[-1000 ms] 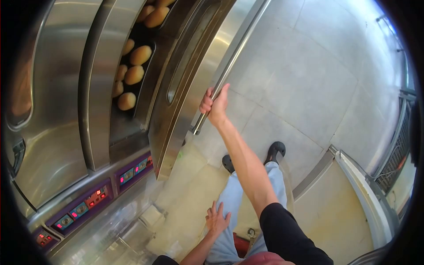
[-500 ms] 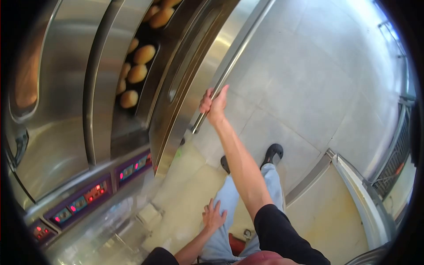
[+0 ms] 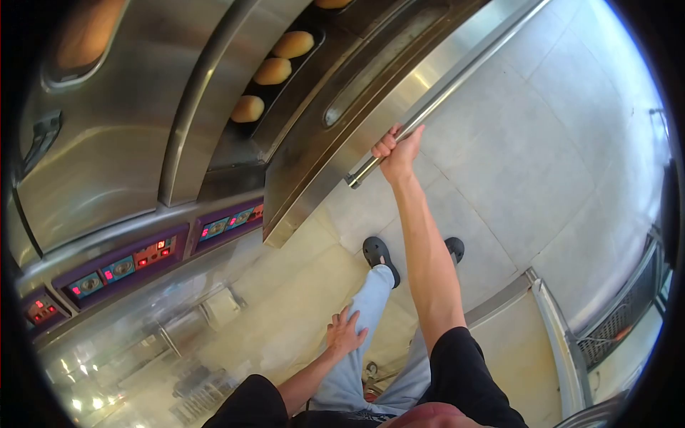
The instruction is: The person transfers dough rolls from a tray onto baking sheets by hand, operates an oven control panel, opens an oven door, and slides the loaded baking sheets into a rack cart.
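Note:
My right hand (image 3: pixel 398 151) is closed around the long metal handle bar (image 3: pixel 442 100) of an oven door (image 3: pixel 335 135), near the bar's lower end. The door stands open, its inner side with a window panel in view. Inside the oven, several golden bread buns (image 3: pixel 273 70) sit on a dark baking tray (image 3: pixel 300 75), which is partly hidden by the oven's frame and the door. My left hand (image 3: pixel 345 334) is held over my left leg, fingers spread, with nothing in it; whether it touches the jeans I cannot tell.
Control panels (image 3: pixel 121 267) with red digits run along the oven's edge, left of my legs. A second oven door with a window and a latch (image 3: pixel 43 139) is at far left. To the right stands a pale panel with a metal edge (image 3: pixel 553 335). Grey floor tiles (image 3: pixel 528 164) lie beyond the door.
The oven door appears swung wider open, with my right hand still on its handle. My view has shifted, and fewer buns show. One shoe has come forward; my left hand stays by my leg.

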Tool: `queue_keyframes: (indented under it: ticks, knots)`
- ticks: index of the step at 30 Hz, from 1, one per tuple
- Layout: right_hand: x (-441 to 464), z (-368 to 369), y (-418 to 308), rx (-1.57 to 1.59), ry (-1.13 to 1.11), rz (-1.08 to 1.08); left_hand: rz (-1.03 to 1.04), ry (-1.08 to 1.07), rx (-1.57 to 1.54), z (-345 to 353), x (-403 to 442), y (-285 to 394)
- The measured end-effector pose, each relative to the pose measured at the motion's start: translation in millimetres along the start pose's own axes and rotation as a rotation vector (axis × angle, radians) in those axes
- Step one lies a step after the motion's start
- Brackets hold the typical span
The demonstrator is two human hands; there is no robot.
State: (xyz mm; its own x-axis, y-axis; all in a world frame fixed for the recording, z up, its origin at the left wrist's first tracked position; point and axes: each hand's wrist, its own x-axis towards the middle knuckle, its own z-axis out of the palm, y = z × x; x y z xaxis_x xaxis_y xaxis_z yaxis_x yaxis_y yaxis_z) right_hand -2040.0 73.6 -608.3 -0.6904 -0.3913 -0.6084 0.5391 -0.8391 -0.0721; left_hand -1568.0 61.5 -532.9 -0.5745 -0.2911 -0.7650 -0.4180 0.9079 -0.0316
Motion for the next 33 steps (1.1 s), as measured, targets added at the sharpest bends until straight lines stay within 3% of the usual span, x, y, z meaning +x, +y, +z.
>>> queue_keyframes:
  ticks: [8, 14, 15, 17, 20, 23, 26, 28, 29, 30, 31, 32, 33]
  knots:
    - [-21, 19, -4, -0.089, -0.053, 0.004, -0.024, -0.049, -0.131, 21, -13, -9]
    - [-28, 59, -16, -0.137, -0.223, 0.040, -0.005, -0.177, -0.325, -10, -24, -1]
    - [-20, 64, -14, -0.109, -0.267, 0.068, -0.041, -0.163, -0.360, -14, -24, 0]
    - [-19, 102, -13, -0.194, -0.157, 0.099, 0.095, 0.028, -0.569, -8, -16, 6]
    - [3, 150, -3, -0.283, -0.129, 0.119, 0.109, 0.098, -0.834, -35, -18, 21]
    - [15, 157, 14, -0.425, -0.178, 0.093, 0.101, 0.108, -0.891, -47, -13, 15]
    - [-11, 111, 0, -0.769, -0.379, 0.016, 0.074, 0.107, -1.042, -45, -6, 12]
    - [-62, 53, -6, -1.376, -0.260, -0.129, 0.035, 0.121, -1.151, -34, 3, -7]
    - [-60, -30, -18, -1.837, -0.267, -0.259, -0.011, 0.170, -1.141, -30, 5, -17]
    - [-39, -170, -41, -2.210, -0.704, -0.529, -0.058, 0.227, -1.131, -27, 9, -27]
    - [-62, -285, -57, -2.042, -0.620, -0.271, -0.073, 0.247, -1.157, -37, 7, -34]
    - [-122, -356, -82, -2.186, -0.725, 0.080, -0.101, 0.221, -1.188, -48, 1, -41]
    - [-186, -384, -93, -2.266, -0.517, 0.529, -0.121, 0.196, -1.216, -61, -4, -49]
